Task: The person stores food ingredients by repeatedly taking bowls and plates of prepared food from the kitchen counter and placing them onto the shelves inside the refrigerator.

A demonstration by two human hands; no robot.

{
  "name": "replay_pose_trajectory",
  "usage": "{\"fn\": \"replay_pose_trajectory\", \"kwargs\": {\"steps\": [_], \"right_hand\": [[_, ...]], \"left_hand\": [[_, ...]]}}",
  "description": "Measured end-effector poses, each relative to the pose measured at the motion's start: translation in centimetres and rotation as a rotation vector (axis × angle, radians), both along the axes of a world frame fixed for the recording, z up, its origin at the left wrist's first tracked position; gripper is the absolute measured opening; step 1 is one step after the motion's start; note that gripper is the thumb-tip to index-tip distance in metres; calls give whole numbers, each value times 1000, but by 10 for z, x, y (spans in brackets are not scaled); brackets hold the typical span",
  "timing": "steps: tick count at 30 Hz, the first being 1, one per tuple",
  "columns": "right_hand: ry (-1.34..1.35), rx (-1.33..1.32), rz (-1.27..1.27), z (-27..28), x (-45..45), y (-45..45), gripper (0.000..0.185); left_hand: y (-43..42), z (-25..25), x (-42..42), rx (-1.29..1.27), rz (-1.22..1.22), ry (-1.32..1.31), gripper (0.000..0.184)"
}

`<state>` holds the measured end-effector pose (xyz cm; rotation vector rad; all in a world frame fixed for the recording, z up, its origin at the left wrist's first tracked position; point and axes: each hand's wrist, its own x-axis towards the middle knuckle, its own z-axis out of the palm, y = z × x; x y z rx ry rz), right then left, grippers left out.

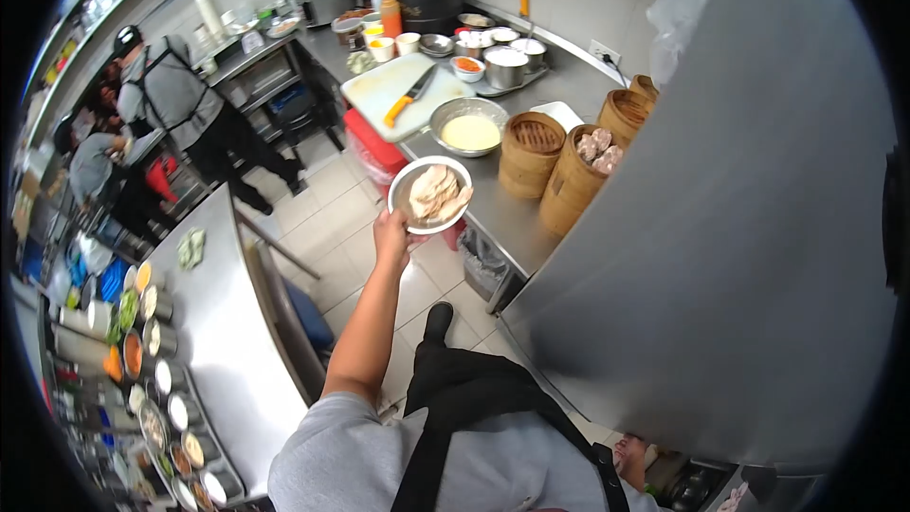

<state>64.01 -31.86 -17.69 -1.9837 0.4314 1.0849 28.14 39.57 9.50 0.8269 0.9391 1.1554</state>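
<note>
My left hand (392, 229) is wrapped round the near rim of a round bowl (398, 173), held out at arm's length over the floor. In the bowl lie several pale slices of what looks like cooked chicken (435, 192). Low at the right, my right hand (627, 453) shows only in part, close to the lower edge of a large grey metal panel (720, 256); its fingers are not clear. Beyond the held bowl, a metal bowl of pale yellow liquid (471, 132) stands on the steel counter (512, 232).
A yellow-handled knife (408, 100) lies on a white cutting board (365, 85). Bamboo steamers (523, 166) line the counter; one holds meatballs (597, 150). At left, a steel table (223, 299) carries several ingredient containers. Two people (180, 90) work at the far left. A bin (483, 265) stands below the counter.
</note>
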Motion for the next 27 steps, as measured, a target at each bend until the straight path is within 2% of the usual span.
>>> {"fn": "replay_pose_trajectory", "kwargs": {"steps": [3,6,7,10,14,16,23,26,27], "right_hand": [[-65,74,-285,18,9,-5,24],[-292,401,-773,42,8,-4,42],[-372,449,-802,54,7,6,42],[-480,478,-647,83,3,42,43],[-495,527,-503,114,-45,73,44],[-475,552,-446,122,-73,81,44],[-368,600,-248,132,-152,81,46],[-329,616,-169,134,-179,71,47],[-320,617,-146,135,-187,69,47]], "left_hand": [[-69,-3,-69,-66,116,65,26],[-119,-9,-126,-85,223,106,26],[-140,-5,-142,-79,266,114,26],[-192,7,-183,-87,374,133,25],[-249,18,-240,-64,457,82,20],[-269,5,-269,-32,536,50,18],[-345,-5,-345,-74,560,6,17],[-391,-2,-386,-73,483,46,16],[-406,3,-398,-70,492,62,9]]}}
